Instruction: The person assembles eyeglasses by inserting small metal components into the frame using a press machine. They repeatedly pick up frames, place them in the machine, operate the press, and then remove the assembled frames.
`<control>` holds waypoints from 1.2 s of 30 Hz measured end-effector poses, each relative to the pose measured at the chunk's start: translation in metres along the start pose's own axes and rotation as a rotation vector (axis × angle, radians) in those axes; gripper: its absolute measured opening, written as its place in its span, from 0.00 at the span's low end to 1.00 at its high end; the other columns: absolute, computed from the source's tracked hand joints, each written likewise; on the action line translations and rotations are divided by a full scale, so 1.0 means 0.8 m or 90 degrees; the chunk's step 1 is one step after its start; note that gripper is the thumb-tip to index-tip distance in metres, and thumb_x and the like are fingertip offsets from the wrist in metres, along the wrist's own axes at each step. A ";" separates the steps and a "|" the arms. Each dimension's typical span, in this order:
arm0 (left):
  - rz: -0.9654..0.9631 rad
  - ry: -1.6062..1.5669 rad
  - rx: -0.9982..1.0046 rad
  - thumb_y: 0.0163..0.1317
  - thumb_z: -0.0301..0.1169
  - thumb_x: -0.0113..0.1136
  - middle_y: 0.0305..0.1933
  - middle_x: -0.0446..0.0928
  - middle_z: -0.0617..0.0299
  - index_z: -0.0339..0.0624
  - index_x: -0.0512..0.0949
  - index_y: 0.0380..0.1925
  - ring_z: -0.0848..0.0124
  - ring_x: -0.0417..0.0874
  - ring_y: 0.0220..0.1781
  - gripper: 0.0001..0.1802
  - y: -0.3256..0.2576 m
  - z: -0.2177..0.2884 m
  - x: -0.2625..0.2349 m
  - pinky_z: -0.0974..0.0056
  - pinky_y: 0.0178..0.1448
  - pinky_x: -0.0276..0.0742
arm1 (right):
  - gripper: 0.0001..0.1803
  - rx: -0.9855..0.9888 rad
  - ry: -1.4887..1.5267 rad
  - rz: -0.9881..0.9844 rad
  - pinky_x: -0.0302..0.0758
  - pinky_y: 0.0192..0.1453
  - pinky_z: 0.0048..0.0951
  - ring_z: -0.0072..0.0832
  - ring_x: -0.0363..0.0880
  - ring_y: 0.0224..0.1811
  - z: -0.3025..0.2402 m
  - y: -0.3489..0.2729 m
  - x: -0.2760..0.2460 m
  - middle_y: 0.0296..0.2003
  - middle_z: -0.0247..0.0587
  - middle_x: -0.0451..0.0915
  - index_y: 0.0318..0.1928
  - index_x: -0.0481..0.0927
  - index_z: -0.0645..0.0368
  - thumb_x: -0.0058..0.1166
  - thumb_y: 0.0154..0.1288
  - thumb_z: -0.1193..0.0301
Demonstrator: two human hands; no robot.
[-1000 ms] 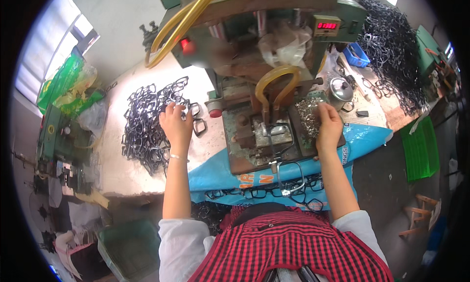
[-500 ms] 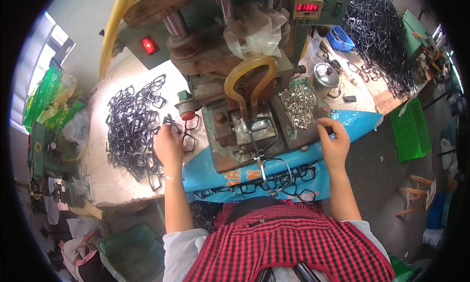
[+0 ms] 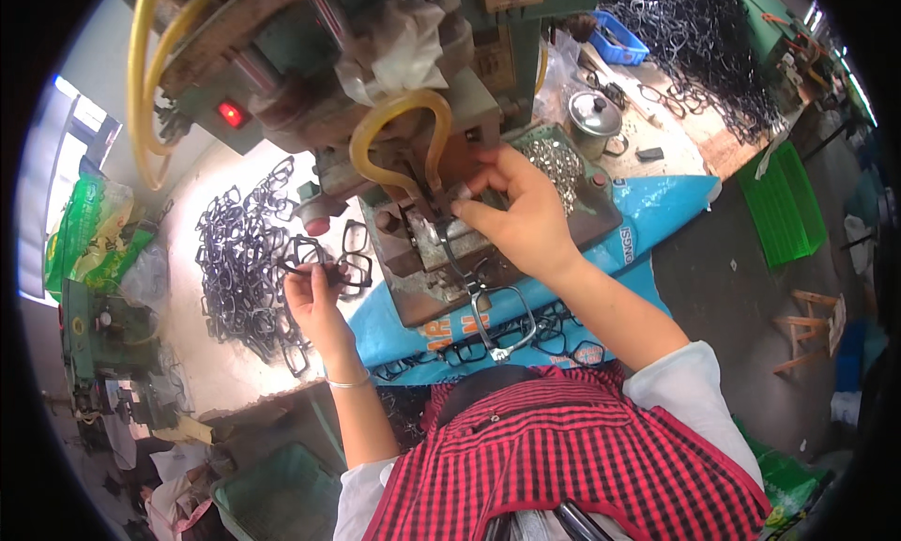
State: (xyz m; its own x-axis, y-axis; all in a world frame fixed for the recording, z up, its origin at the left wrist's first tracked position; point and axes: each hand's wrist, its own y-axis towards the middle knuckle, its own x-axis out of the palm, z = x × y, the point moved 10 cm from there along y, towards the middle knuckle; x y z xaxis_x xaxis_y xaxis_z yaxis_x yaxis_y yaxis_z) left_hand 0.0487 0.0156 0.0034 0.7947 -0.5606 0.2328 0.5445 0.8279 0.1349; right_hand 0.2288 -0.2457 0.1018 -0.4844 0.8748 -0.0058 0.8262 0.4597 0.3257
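Note:
My left hand [image 3: 317,304] pinches a black eyeglass frame [image 3: 307,251] beside the loose heap of frames on the table. My right hand [image 3: 527,224] reaches into the press [image 3: 413,276], with thumb and fingers drawn together beside the clamp under the yellow hose loop [image 3: 360,152]. Whatever those fingertips hold, if anything, is too small to make out. Another dark eyeglass frame [image 3: 481,302] sits in the press fixture, one part under the clamp and its lens rims hanging over the front edge. A heap of small shiny metal pieces [image 3: 552,166] lies behind my right wrist, partly hidden.
Many black eyeglass frames [image 3: 239,269] are piled left of the press. A blue plastic sheet [image 3: 648,224] covers the front edge, with more frames below. A lidded metal pot [image 3: 594,119], a blue basket [image 3: 615,40] and a big frame heap [image 3: 704,44] are at the right.
My right hand has moved left from beside the metal pieces into the press. My left hand has lifted an eyeglass frame off the heap's edge. The whole view has shifted.

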 end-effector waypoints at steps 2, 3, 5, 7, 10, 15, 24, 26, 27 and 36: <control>-0.012 -0.097 0.089 0.72 0.26 0.54 0.40 0.80 0.57 0.41 0.71 0.42 0.67 0.84 0.40 0.03 -0.009 0.041 0.017 0.61 0.49 0.83 | 0.25 -0.018 -0.024 0.008 0.73 0.50 0.24 0.22 0.80 0.39 -0.010 -0.003 -0.002 0.31 0.38 0.81 0.53 0.72 0.67 0.62 0.54 0.79; -0.077 -0.145 0.179 0.72 0.25 0.52 0.40 0.80 0.55 0.40 0.71 0.43 0.65 0.83 0.39 0.03 -0.015 0.088 0.047 0.60 0.48 0.84 | 0.25 -0.028 -0.004 0.011 0.74 0.48 0.23 0.20 0.79 0.38 -0.013 -0.002 -0.003 0.31 0.36 0.82 0.55 0.71 0.67 0.61 0.55 0.80; -0.162 -0.221 0.314 0.74 0.25 0.48 0.45 0.79 0.55 0.40 0.73 0.47 0.66 0.81 0.45 0.07 -0.039 0.176 0.085 0.56 0.50 0.82 | 0.26 0.034 0.100 -0.022 0.73 0.47 0.22 0.19 0.79 0.38 -0.010 -0.002 0.008 0.31 0.35 0.81 0.55 0.71 0.67 0.61 0.56 0.80; -0.200 -0.174 0.397 0.74 0.27 0.48 0.44 0.78 0.55 0.39 0.72 0.50 0.65 0.80 0.45 0.08 -0.051 0.223 0.114 0.55 0.49 0.82 | 0.26 0.083 0.188 -0.044 0.73 0.46 0.20 0.17 0.78 0.38 -0.013 -0.006 0.021 0.31 0.34 0.81 0.57 0.70 0.66 0.61 0.57 0.81; -0.150 -0.152 0.375 0.73 0.27 0.50 0.42 0.77 0.55 0.39 0.71 0.48 0.66 0.81 0.43 0.07 -0.032 0.225 0.122 0.56 0.46 0.82 | 0.26 0.151 0.178 -0.056 0.73 0.48 0.22 0.20 0.78 0.43 -0.012 -0.018 0.036 0.41 0.37 0.80 0.59 0.67 0.66 0.58 0.60 0.83; -0.170 -0.001 0.482 0.69 0.23 0.54 0.36 0.79 0.50 0.36 0.70 0.38 0.64 0.83 0.36 0.04 -0.081 0.213 0.132 0.62 0.41 0.83 | 0.28 0.059 0.103 -0.084 0.72 0.59 0.25 0.21 0.75 0.54 -0.036 -0.024 0.018 0.54 0.42 0.77 0.64 0.63 0.66 0.54 0.64 0.83; -0.221 0.007 0.478 0.70 0.20 0.50 0.44 0.79 0.45 0.32 0.72 0.44 0.62 0.83 0.45 0.05 -0.052 0.241 0.133 0.52 0.43 0.88 | 0.05 -0.230 -0.750 0.069 0.78 0.53 0.43 0.46 0.75 0.59 0.050 -0.012 -0.095 0.45 0.43 0.80 0.31 0.81 0.56 0.62 0.52 0.72; -0.217 -0.076 0.457 0.70 0.20 0.51 0.45 0.79 0.46 0.31 0.72 0.44 0.61 0.84 0.47 0.06 -0.042 0.236 0.132 0.51 0.45 0.88 | 0.05 -0.291 -0.724 0.098 0.78 0.49 0.43 0.44 0.78 0.52 0.041 -0.018 -0.097 0.41 0.43 0.82 0.31 0.81 0.57 0.62 0.52 0.71; -0.260 -0.074 0.449 0.70 0.20 0.51 0.45 0.79 0.46 0.31 0.72 0.45 0.61 0.84 0.47 0.06 -0.041 0.239 0.143 0.51 0.46 0.88 | 0.05 -0.274 -0.709 0.114 0.77 0.47 0.43 0.44 0.79 0.49 0.043 -0.015 -0.101 0.38 0.43 0.82 0.30 0.81 0.56 0.62 0.52 0.71; -0.306 -0.079 0.374 0.70 0.20 0.49 0.48 0.72 0.56 0.39 0.72 0.50 0.64 0.79 0.49 0.11 -0.081 0.214 0.101 0.50 0.45 0.83 | 0.07 0.045 -0.266 0.179 0.75 0.40 0.25 0.23 0.81 0.32 0.049 -0.027 -0.143 0.29 0.35 0.84 0.37 0.86 0.58 0.63 0.57 0.72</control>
State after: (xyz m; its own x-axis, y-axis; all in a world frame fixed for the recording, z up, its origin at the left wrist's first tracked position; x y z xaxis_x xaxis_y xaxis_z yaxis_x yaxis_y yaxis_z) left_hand 0.0319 -0.0798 0.1784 0.4519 -0.8838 0.1213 0.5627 0.3880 0.7299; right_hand 0.2780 -0.3497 0.0582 -0.0963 0.9458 -0.3102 0.9326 0.1946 0.3039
